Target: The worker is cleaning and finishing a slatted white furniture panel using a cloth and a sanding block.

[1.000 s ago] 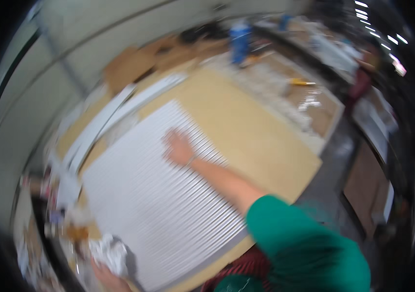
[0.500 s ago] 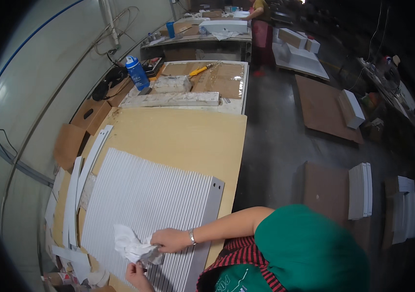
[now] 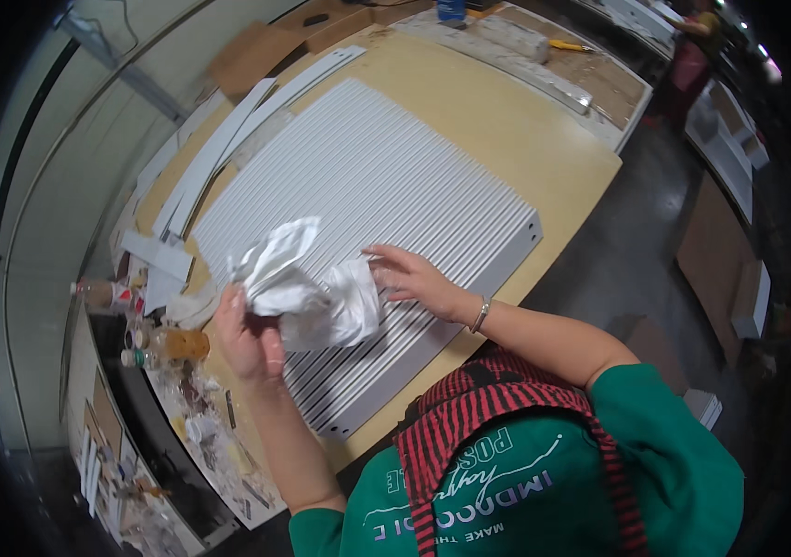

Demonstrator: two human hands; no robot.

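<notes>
A crumpled white cloth (image 3: 307,292) is held up above a stack of white ribbed strips (image 3: 377,167). My left hand (image 3: 249,342) grips the cloth at its left side, fingers and thumb closed on it. At the cloth's right edge is my right hand (image 3: 418,283), its fingers spread and bent a little; they are at or touching the fabric. The strips lie side by side in a tight block on a tan board (image 3: 507,121), with small dark holes at their near ends.
Loose white strips (image 3: 219,153) lie left of the block. Bottles, one with amber liquid (image 3: 182,344), stand on a cluttered surface at lower left. Farther off are a yellow-handled tool (image 3: 570,45), a blue bottle (image 3: 451,9) and cardboard (image 3: 256,60). Another person (image 3: 688,65) stands far right.
The view has turned and dropped toward the block. The cloth has been lifted and spread between my hands; my right hand's fingers, earlier closed on it, have spread.
</notes>
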